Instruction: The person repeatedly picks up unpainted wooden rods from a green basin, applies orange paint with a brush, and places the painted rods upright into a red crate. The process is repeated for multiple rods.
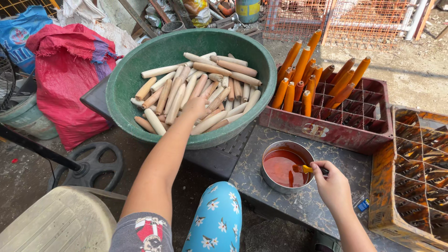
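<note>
We observe bright, even daylight from above, soft shadows, sharp focus throughout, slight wide-angle bending at the frame edges.

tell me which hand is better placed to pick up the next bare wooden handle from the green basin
Left. The left hand already rests on the bare wooden handles inside the green basin. The right hand is busy holding a brush over the paint tin, well away from the basin.

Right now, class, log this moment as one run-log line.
left hand: reaching into green basin, on bare wooden handles | right hand: holding brush over paint tin | painted handles: upright in red crate
</note>
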